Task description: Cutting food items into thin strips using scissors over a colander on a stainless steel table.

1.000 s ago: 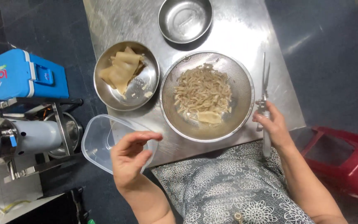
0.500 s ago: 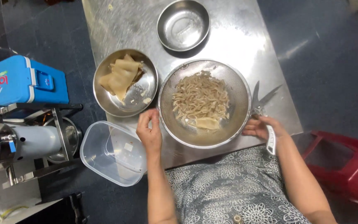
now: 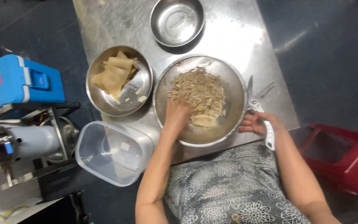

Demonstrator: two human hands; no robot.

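Left hand in the bowl of cut strips, right hand on the scissors

The pale strips point(image 3: 199, 93) lie heaped in the mesh-lined big bowl point(image 3: 233, 79) near the front edge of the steel tabletop point(image 3: 237, 33); the left hand point(image 3: 177, 114) is sunk into them, fingers curled, though whether it grips any I cannot tell. They look soft, light and limp — likely best scooped from beneath, not pinched. The right hand point(image 3: 255, 123) is closed on the scissors point(image 3: 257, 103), blades apart, touching the bowl's right rim. A bowl of folded sheets point(image 3: 119, 81) sits left, an empty bowl point(image 3: 177, 20) behind, a clear tub point(image 3: 112, 153) overhangs the edge — open room lies only at the far right.
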